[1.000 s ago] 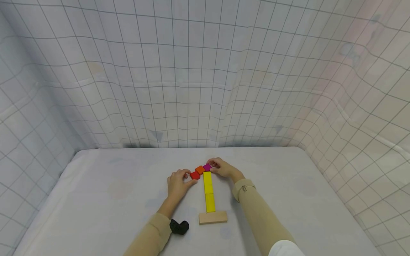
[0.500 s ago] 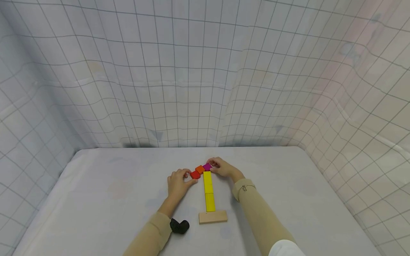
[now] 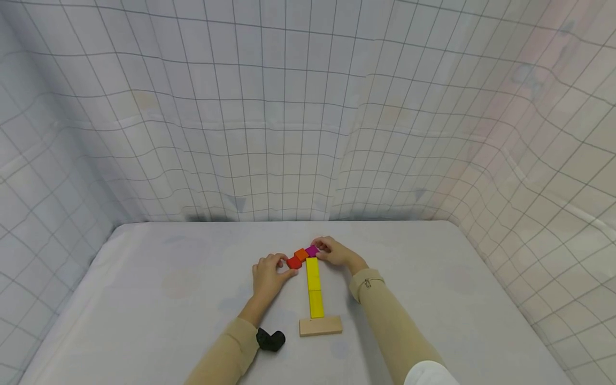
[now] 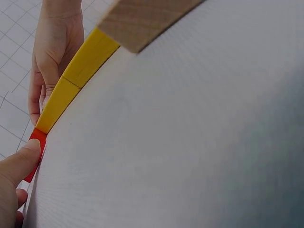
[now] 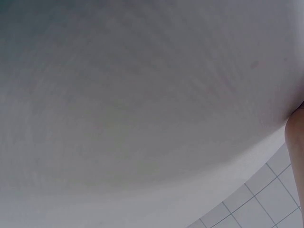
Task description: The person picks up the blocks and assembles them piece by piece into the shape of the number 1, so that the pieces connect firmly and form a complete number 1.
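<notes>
In the head view, a red block (image 3: 294, 263), an orange block (image 3: 301, 254) and a purple block (image 3: 312, 251) form a slanting row. My left hand (image 3: 267, 275) pinches the red block at the row's left end, and the left wrist view shows the thumb on that block. At the other end, my right hand (image 3: 334, 253) holds the purple block between thumb and fingers. Below the row, two yellow blocks (image 3: 313, 274) lie end to end, leading down to a plain wooden block (image 3: 320, 326) set crosswise. The right wrist view shows only a hand's edge.
A white cloth (image 3: 144, 299) covers the table. Grid-patterned curtains (image 3: 289, 133) stand along its back and sides. A black wrist device (image 3: 271, 340) sits beside my left sleeve.
Both hands keep their hold on the end blocks. The whole scene shifts a pixel or two in the head view; otherwise nothing visibly differs.
</notes>
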`<state>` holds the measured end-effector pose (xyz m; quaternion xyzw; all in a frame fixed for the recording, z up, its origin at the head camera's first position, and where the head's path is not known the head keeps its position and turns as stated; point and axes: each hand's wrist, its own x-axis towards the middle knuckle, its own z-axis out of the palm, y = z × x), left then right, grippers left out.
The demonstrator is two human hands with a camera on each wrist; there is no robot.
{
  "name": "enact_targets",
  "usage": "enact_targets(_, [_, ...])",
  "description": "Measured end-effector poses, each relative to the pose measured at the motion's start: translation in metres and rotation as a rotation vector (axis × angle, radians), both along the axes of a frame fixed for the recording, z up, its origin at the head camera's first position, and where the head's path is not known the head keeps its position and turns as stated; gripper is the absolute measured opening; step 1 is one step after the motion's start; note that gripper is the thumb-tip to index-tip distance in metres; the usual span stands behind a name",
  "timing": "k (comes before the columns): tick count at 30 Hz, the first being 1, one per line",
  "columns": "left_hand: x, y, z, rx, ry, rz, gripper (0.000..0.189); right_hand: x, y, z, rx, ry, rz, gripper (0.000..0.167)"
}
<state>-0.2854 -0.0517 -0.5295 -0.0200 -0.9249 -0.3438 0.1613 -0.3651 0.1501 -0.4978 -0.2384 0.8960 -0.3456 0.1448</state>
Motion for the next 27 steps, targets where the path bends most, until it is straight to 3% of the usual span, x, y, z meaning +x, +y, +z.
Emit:
enact_targets(17, [0.0, -0.002, -0.001, 0.028, -0.015, -0.016, 0.041, -0.001, 0.0, -0.003, -0.024, -0.018, -0.004, 0.031])
enact_targets(25, [-0.002, -0.009, 0.004, 0.153, -0.051, -0.065, 0.041, -0.004, 0.005, -0.004, -0.084, -0.074, 0.015, 0.036])
enact_targets(27, [-0.001, -0.014, 0.008, 0.182, -0.071, -0.072, 0.04, -0.012, 0.01, -0.012, -0.118, -0.065, 0.059, 0.039])
